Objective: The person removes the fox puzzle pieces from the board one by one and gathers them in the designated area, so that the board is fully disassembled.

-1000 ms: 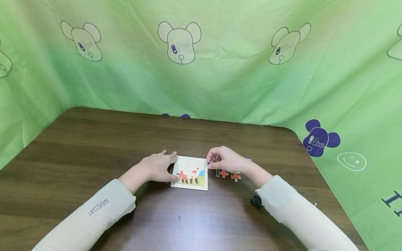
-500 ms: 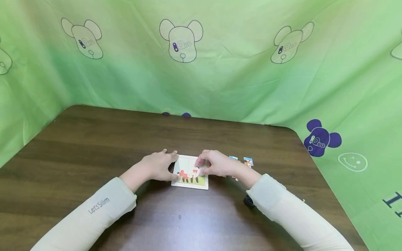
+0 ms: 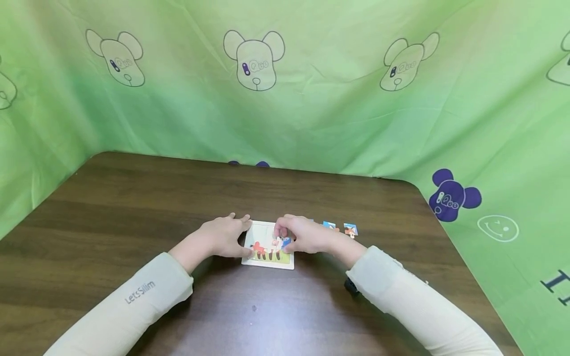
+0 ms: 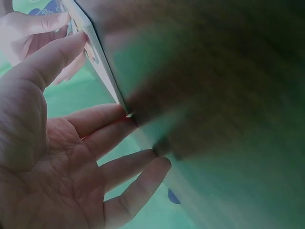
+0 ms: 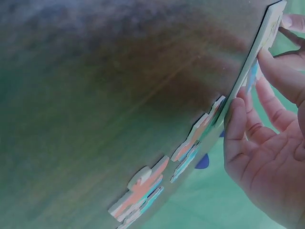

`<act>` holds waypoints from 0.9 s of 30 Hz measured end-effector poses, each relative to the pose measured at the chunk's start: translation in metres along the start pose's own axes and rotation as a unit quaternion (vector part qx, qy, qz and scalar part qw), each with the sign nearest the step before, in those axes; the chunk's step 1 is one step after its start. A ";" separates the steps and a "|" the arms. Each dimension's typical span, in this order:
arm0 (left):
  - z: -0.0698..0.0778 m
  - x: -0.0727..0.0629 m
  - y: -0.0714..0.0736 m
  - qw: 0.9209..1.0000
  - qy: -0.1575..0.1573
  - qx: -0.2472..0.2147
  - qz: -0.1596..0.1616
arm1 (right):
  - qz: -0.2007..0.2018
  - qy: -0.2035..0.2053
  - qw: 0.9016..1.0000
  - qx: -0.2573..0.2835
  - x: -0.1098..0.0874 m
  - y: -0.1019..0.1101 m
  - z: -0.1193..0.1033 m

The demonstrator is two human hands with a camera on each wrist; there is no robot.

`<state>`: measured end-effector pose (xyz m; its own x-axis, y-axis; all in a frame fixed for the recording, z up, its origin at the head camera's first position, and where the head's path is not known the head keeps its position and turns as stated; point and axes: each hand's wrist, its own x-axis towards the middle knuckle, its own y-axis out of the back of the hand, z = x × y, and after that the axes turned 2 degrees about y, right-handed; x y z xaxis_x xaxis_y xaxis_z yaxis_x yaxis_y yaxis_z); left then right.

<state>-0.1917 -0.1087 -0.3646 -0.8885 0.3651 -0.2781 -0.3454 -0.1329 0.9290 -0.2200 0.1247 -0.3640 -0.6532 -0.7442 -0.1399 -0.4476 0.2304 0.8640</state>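
Observation:
A white-rimmed jigsaw puzzle tray [image 3: 267, 267] lies on the table, its lower part showing an animal's red body and dark legs on yellow-green ground. My left hand [image 3: 226, 236] rests at its left side, the thumb over the lower left corner and the fairly straight fingers spread near the upper one. Over the tray's right part, my right hand [image 3: 305, 233] pinches a puzzle piece with blue on it [image 3: 286, 242] between thumb and fingers. In the right wrist view this piece [image 5: 252, 76] stands tilted at the tray's face, partly hidden by the fingers.
Loose puzzle pieces [image 3: 351, 230] in blue and orange lie on the brown wooden table [image 3: 178, 193] right of the tray, some hidden behind the right hand. A small black object [image 3: 351, 286] sits under the right sleeve. Green printed cloth [image 3: 311, 123] hangs behind the table.
My right hand has moved left from the tray's right edge to over its right part, carrying a puzzle piece, and uncovers loose pieces behind it. My left hand stays in place.

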 end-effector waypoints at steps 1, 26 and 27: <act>0.000 0.000 0.000 1.000 0.002 -0.001 0.000 | 0.001 0.001 1.000 0.001 0.000 0.000 -0.001; -0.001 -0.001 0.000 1.000 -0.004 -0.001 0.001 | 0.028 0.014 0.996 0.080 -0.001 0.000 0.005; -0.001 -0.001 0.000 1.000 -0.004 -0.001 0.001 | 0.029 0.011 0.996 0.080 -0.001 0.000 0.005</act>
<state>-0.1909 -0.1105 -0.3644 -0.8868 0.3718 -0.2745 -0.3445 -0.1361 0.9289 -0.2226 0.1292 -0.3663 -0.6680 -0.7399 -0.0793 -0.5024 0.3698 0.7816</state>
